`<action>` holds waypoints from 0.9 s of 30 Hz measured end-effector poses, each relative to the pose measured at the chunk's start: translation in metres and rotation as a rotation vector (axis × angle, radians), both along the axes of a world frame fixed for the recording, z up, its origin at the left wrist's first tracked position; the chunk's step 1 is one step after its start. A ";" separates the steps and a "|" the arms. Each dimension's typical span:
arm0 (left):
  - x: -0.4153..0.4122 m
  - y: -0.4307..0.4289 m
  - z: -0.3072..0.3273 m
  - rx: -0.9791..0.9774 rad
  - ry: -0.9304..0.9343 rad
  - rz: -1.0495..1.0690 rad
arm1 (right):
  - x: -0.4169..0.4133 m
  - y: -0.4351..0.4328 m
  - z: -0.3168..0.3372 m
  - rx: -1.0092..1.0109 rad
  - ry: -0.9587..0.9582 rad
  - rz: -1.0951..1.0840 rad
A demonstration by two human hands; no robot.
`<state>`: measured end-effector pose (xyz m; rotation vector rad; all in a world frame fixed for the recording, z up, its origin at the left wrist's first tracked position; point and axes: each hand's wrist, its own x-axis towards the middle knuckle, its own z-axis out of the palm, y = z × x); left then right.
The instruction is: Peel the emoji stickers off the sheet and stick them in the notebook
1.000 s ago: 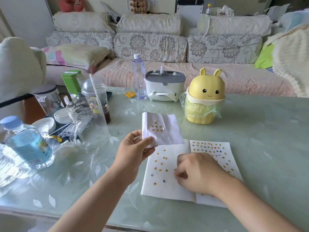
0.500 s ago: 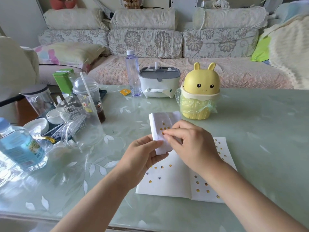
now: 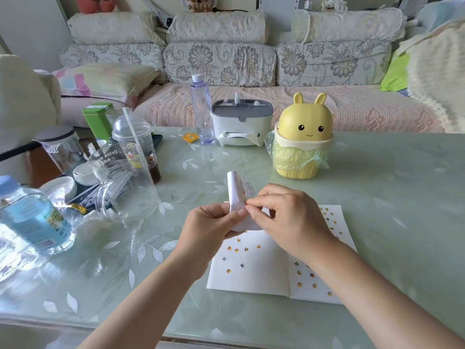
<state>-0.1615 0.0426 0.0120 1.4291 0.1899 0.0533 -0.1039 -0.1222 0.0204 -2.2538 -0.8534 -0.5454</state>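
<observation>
Table (image 3: 392,187) surface gives wide open room to the right of the fingers, as far as the far edge by the sofa (image 3: 352,107). To their left the room is tighter, because a glass jug (image 3: 125,187) and a water bottle (image 3: 32,217) stand near. Both hands are held above the open notebook (image 3: 254,273); its left page lies just below the fingers and its lower edge is close to the front edge of the table. The left hand (image 3: 208,227) grips the lower part of the sticker sheet (image 3: 235,192) between thumb and curled fingers, so the sheet stands upright and curls over above them. The right hand (image 3: 289,217) pinches at the right edge of the sheet with thumb and forefinger; perhaps a sticker is between them, but it is too small to tell. Small yellow stickers (image 3: 238,240) dot both pages. On the jug the letters "Drink mo" can be read; the other labels are too blurred.
</observation>
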 end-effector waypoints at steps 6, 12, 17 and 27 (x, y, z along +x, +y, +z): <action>-0.001 0.000 0.005 0.080 -0.007 0.011 | -0.001 -0.002 0.002 0.020 0.055 0.002; 0.000 -0.001 0.005 0.124 0.007 -0.002 | 0.001 -0.003 0.001 0.100 0.082 -0.022; 0.001 0.002 0.002 0.164 0.034 0.046 | 0.002 -0.001 0.005 0.240 0.235 0.004; 0.004 0.028 -0.003 -0.028 0.091 0.337 | 0.008 -0.002 -0.027 -0.452 -0.046 -0.046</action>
